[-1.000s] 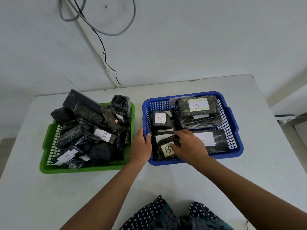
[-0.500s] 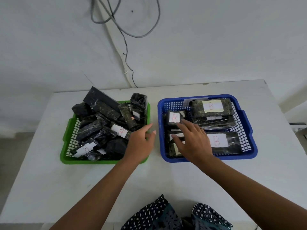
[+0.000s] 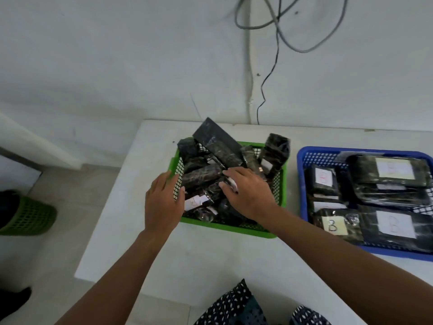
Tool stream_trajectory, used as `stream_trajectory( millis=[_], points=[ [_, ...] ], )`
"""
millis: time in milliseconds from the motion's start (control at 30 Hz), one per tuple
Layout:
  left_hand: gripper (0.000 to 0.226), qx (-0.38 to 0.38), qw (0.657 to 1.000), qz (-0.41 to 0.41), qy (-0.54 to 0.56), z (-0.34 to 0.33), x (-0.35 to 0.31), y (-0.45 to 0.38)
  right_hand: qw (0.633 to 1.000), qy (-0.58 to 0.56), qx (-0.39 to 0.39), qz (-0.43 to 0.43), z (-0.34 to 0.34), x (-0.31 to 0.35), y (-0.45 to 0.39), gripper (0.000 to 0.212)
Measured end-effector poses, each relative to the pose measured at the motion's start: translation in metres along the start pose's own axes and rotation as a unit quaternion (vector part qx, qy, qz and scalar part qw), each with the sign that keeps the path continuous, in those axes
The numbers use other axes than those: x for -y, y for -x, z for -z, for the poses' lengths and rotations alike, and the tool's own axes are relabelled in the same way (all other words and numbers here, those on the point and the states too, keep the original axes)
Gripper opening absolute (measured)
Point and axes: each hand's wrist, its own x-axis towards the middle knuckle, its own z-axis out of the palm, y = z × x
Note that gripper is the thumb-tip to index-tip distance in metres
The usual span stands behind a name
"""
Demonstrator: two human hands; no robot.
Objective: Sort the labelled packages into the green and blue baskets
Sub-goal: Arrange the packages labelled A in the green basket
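Both hands were over the green basket [image 3: 280,191] on the table [image 3: 210,261]. Left hand [image 3: 161,202] lay with straight fingers on its left rim. Right hand [image 3: 246,193] reached into the black packages [image 3: 203,177], fingers bent; whether it gripped one I cannot tell. Labelled packages [image 3: 393,225] lay in the blue basket [image 3: 302,158].
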Motion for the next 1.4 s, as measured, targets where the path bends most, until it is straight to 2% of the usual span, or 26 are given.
stream_trajectory(
  millis=[167,300,467,533,667,733,800,900,1000,1100,1200,1300,1400],
  points=[
    [0.046,0.037,0.996,0.055,0.057,-0.007,0.027,-0.012,0.999,-0.017,0.043,0.002,-0.025,0.026,-0.048,0.049],
    [0.042,0.058,0.994,0.040,0.084,-0.009,0.038,-0.022,0.988,0.021,0.149,0.036,-0.037,0.028,-0.072,0.053],
    [0.039,0.050,0.993,0.019,0.108,-0.009,0.046,-0.021,0.976,0.026,0.206,0.067,-0.038,0.013,-0.080,0.060],
    [0.040,0.046,0.992,0.015,0.118,-0.010,0.047,-0.021,0.977,0.016,0.196,0.080,-0.038,0.008,-0.078,0.057],
    [0.040,0.043,0.991,0.005,0.124,-0.011,0.050,-0.022,0.989,-0.036,0.102,0.105,-0.034,0.005,-0.072,0.039],
    [0.040,0.041,0.990,0.008,0.131,-0.011,0.052,-0.022,0.992,-0.093,0.043,0.078,-0.030,0.004,-0.071,0.034],
    [0.040,0.041,0.990,0.011,0.136,-0.011,0.052,-0.022,0.986,-0.169,-0.001,-0.002,-0.023,0.005,-0.072,0.030],
    [0.040,0.038,0.990,0.011,0.136,-0.012,0.050,-0.022,0.942,-0.310,0.003,-0.128,-0.012,0.008,-0.078,0.019],
    [0.039,0.032,0.991,0.015,0.128,-0.012,0.048,-0.022,0.886,-0.424,0.056,-0.178,-0.005,0.010,-0.080,0.020],
    [0.040,0.029,0.991,0.015,0.131,-0.011,0.047,-0.021,0.884,-0.424,0.072,-0.184,-0.007,0.011,-0.080,0.019],
    [0.041,0.034,0.989,0.027,0.140,-0.010,0.047,-0.023,0.901,-0.389,0.060,-0.184,-0.010,0.010,-0.078,0.020],
    [0.041,0.031,0.987,0.050,0.152,-0.010,0.044,-0.024,0.900,-0.388,0.037,-0.194,-0.014,0.011,-0.078,0.021],
    [0.039,0.026,0.985,0.069,0.155,-0.011,0.041,-0.028,0.913,-0.357,0.043,-0.193,-0.015,0.017,-0.079,0.048]
  ],
)
